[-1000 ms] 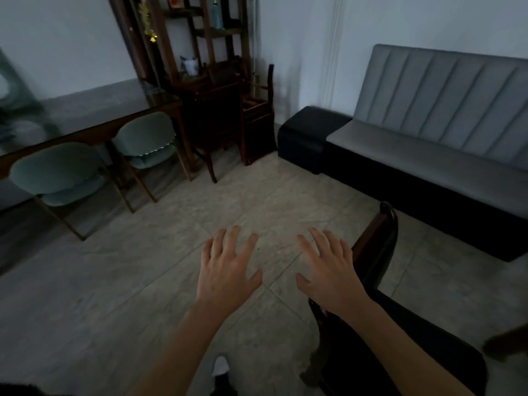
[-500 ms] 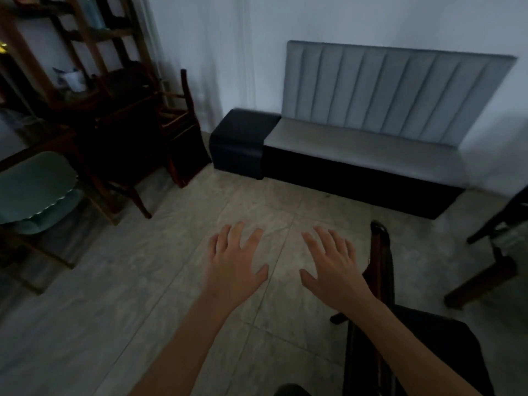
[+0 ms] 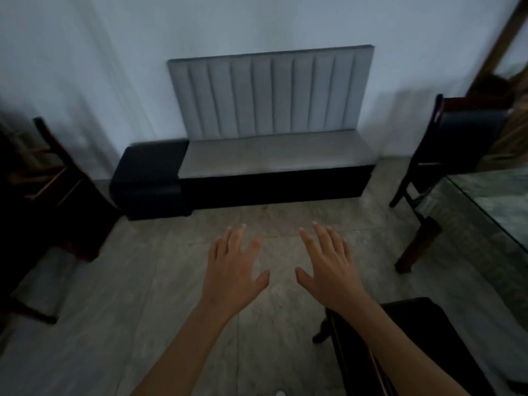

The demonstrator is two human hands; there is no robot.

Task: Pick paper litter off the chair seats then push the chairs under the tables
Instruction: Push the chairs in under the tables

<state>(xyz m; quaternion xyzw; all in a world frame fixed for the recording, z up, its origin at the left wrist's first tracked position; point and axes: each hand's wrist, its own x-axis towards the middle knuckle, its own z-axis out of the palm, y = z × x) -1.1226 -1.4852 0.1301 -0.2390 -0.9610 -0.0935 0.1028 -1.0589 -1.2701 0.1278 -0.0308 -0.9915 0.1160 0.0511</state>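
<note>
Both hands are held out above the tiled floor with fingers spread and straight, so each grip is fully open: nothing is held or touched by the left hand or by the right hand. Three dark chairs can be counted: one under the right forearm at lower right, one at the right beside the glass-topped surface, and one at the left, blurred. A grey padded bench with a black end section is seen against the wall ahead; paper litter cannot be made out on any seat in this dim view.
</note>
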